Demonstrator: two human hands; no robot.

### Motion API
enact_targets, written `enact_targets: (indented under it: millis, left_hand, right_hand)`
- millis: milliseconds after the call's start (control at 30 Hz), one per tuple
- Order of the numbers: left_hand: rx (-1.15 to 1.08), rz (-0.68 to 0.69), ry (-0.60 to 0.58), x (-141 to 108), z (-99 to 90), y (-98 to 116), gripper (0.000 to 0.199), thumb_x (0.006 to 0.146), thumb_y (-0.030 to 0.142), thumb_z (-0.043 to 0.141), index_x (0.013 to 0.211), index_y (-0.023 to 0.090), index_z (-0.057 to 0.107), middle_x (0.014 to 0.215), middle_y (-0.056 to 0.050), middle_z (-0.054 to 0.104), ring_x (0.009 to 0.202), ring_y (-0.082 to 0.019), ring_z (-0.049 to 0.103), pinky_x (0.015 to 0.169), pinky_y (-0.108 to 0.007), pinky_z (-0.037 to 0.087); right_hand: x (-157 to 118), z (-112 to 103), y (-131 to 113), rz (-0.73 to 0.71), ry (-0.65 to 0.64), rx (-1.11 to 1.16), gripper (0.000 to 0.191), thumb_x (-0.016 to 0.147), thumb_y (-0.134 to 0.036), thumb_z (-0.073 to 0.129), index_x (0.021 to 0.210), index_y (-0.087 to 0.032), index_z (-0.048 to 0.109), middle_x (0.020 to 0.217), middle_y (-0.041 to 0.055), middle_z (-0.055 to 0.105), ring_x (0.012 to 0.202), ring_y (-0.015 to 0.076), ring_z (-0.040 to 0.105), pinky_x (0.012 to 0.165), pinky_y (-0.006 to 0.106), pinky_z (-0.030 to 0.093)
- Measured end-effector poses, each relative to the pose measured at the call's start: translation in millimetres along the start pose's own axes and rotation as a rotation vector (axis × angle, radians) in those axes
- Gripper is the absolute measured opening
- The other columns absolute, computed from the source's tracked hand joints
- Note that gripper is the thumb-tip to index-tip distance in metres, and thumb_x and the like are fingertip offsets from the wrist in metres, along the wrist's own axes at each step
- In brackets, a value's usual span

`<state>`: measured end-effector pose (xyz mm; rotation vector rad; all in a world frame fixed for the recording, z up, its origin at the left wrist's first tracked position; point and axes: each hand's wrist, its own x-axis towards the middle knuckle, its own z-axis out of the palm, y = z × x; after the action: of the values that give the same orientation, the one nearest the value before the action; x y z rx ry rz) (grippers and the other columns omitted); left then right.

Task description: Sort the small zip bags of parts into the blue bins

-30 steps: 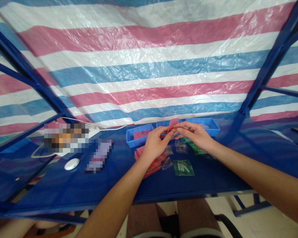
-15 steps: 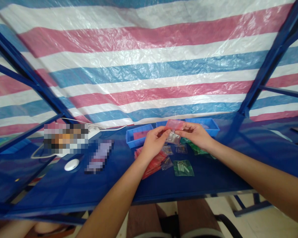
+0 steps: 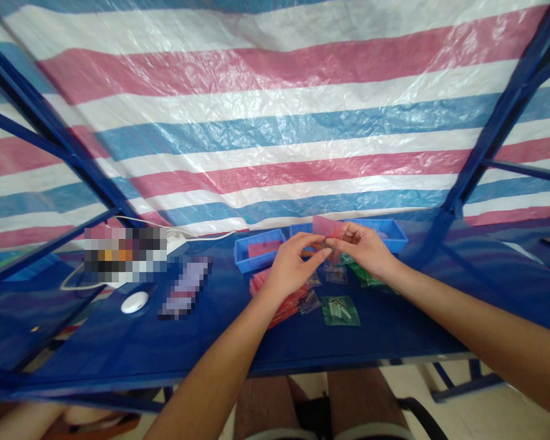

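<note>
A small pink plastic bag (image 3: 326, 227) is held up over the middle of the table. My right hand (image 3: 364, 247) pinches its right side between thumb and fingers. At its lower left edge, the thumb and index finger of my left hand (image 3: 296, 263) close in a pinch; their tips are partly hidden. Below my hands lie small clear bags (image 3: 337, 275) with little parts inside. A pile of red plastic bags (image 3: 279, 305) lies under my left wrist, and green bags (image 3: 364, 275) lie under my right hand. Nearer me is a green-tinted bag of pale, rod-like pieces (image 3: 340, 310).
Blue bins (image 3: 259, 260) line the table's back, the left one holding something pink. Further left are a round white case (image 3: 134, 302), a blurred-out purple item (image 3: 186, 288) and white cables (image 3: 206, 236). Another person's arm (image 3: 32, 423) shows at lower left.
The pink bag has turned and stands more upright. My left fingers have shifted slightly right along it, with thumb and index more rounded. The clear bag held beneath it shows less.
</note>
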<state>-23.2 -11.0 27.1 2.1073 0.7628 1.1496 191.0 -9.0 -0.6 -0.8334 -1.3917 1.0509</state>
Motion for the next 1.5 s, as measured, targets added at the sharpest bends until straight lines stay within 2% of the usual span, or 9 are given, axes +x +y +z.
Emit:
enact_targets:
  millis: [233,467,633,733,933,1067,1233,1367,1500]
  left_hand:
    - [0.196,0.018,0.064,1.8,-5.5,-7.4,0.024,0.1,0.039,0.065,0.108,0.021,0.079,0.106,-0.008,0.077,0.096,-0.022,0.071,0.085,-0.034,0.059]
    - [0.101,-0.07,0.178,4.3,-8.1,-17.2,0.028,0.1,0.041,0.064,0.107,0.02,0.08,0.099,-0.006,0.078,0.089,-0.021,0.07,0.08,-0.031,0.056]
    - [-0.05,-0.114,0.139,5.1,-4.8,-19.7,0.03,0.097,0.044,0.067,0.111,0.019,0.079,0.109,-0.007,0.08,0.096,-0.023,0.073,0.086,-0.034,0.059]
    - [-0.128,-0.127,0.13,6.1,-4.3,-22.0,0.031,0.097,0.043,0.069,0.113,0.019,0.077,0.112,-0.008,0.08,0.099,-0.023,0.074,0.09,-0.036,0.061]
    - [0.138,-0.015,0.239,3.6,-9.3,-15.7,0.03,0.097,0.036,0.07,0.122,0.02,0.073,0.121,-0.01,0.075,0.106,-0.022,0.072,0.084,-0.033,0.061]
    - [0.25,0.069,0.121,0.3,-6.6,-6.4,0.031,0.099,0.04,0.067,0.123,0.022,0.074,0.12,-0.011,0.073,0.101,-0.022,0.071,0.078,-0.032,0.06]
    - [0.223,0.063,-0.011,-0.8,-1.9,-4.6,0.038,0.094,0.046,0.074,0.124,0.023,0.075,0.119,-0.011,0.075,0.097,-0.023,0.072,0.077,-0.033,0.06]
    - [0.24,0.036,0.029,0.2,-6.1,-9.9,0.026,0.1,0.039,0.065,0.118,0.025,0.078,0.113,-0.008,0.077,0.101,-0.024,0.072,0.085,-0.035,0.058]
    - [0.159,-0.044,0.106,2.6,-8.3,-17.2,0.027,0.102,0.038,0.061,0.118,0.023,0.078,0.113,-0.007,0.078,0.101,-0.024,0.072,0.086,-0.035,0.058]
  right_hand:
    - [-6.8,6.4,-21.1,0.069,-0.173,0.102,0.039,0.095,-0.062,0.069,0.103,-0.025,0.079,0.108,0.0078,0.079,0.095,0.0261,0.075,0.083,0.042,0.063]
    - [2.7,-4.6,-8.8,-0.07,0.162,-0.064,0.039,0.081,-0.058,0.085,0.104,-0.028,0.075,0.088,0.0032,0.075,0.081,0.0223,0.07,0.063,0.033,0.057]
    - [2.2,-4.2,-1.3,-0.017,0.013,-0.039,0.048,0.07,-0.06,0.092,0.1,-0.027,0.075,0.096,0.0027,0.079,0.088,0.0243,0.073,0.083,0.04,0.061]
    - [0.4,-1.8,0.1,0.028,-0.039,-0.029,0.045,0.068,-0.063,0.092,0.088,-0.026,0.074,0.087,0.0014,0.079,0.079,0.0237,0.072,0.079,0.04,0.06]
    - [4.9,-4.3,0.0,-0.002,0.123,-0.039,0.039,0.073,-0.059,0.09,0.085,-0.026,0.071,0.081,0.0001,0.075,0.068,0.0201,0.066,0.065,0.036,0.056]
    - [3.9,-3.1,-1.7,-0.023,0.131,-0.005,0.04,0.071,-0.056,0.092,0.084,-0.027,0.067,0.084,-0.0008,0.075,0.075,0.0208,0.069,0.069,0.035,0.058]
    - [-4.8,5.6,-9.7,0.061,-0.102,0.029,0.033,0.083,-0.056,0.083,0.099,-0.028,0.076,0.1,0.0016,0.079,0.088,0.0223,0.074,0.083,0.039,0.063]
    - [-6.5,5.7,-14.6,0.046,-0.145,0.035,0.033,0.088,-0.057,0.079,0.106,-0.029,0.081,0.108,0.004,0.079,0.105,0.0267,0.073,0.09,0.043,0.064]
    - [-3.2,-0.6,-13.4,-0.026,0.0,-0.029,0.03,0.088,-0.057,0.079,0.099,-0.029,0.082,0.103,0.004,0.078,0.09,0.0239,0.072,0.084,0.042,0.064]
